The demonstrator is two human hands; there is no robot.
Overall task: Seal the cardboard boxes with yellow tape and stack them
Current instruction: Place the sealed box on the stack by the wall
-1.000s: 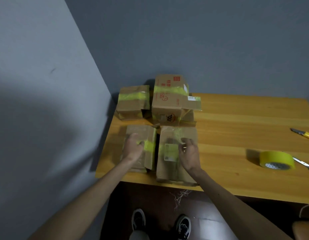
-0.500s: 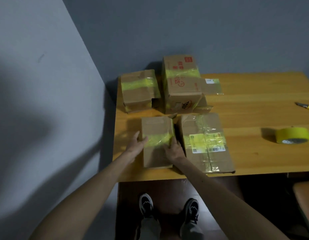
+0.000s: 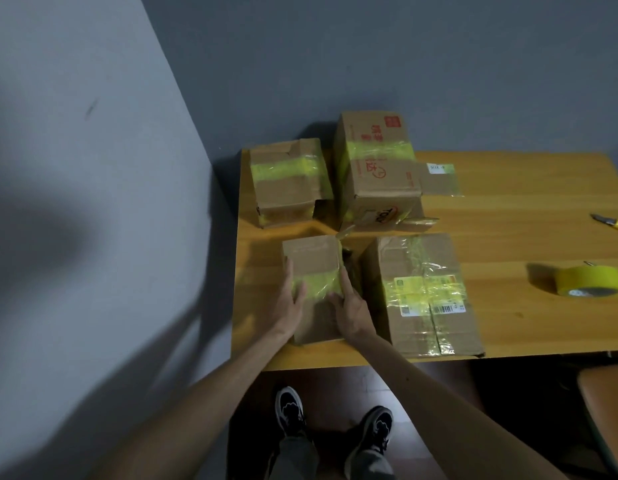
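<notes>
Cardboard small box (image 3: 312,258) with a yellow tape band (image 3: 318,283) lies on the wooden table (image 3: 508,230); the left hand (image 3: 289,304) and the right hand (image 3: 352,311) press its sides with straight fingers.

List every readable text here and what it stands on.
"TOU": front of the tall back box, partly cut off.
"达": red, on that box's top.
Shipping label on the front right box: too small to read.
White sticker on the tall box's flap: blurred.

Small box (image 3: 314,258) left of large box (image 3: 409,259); tall box (image 3: 380,178) behind; tape roll (image 3: 590,277) well right.
</notes>
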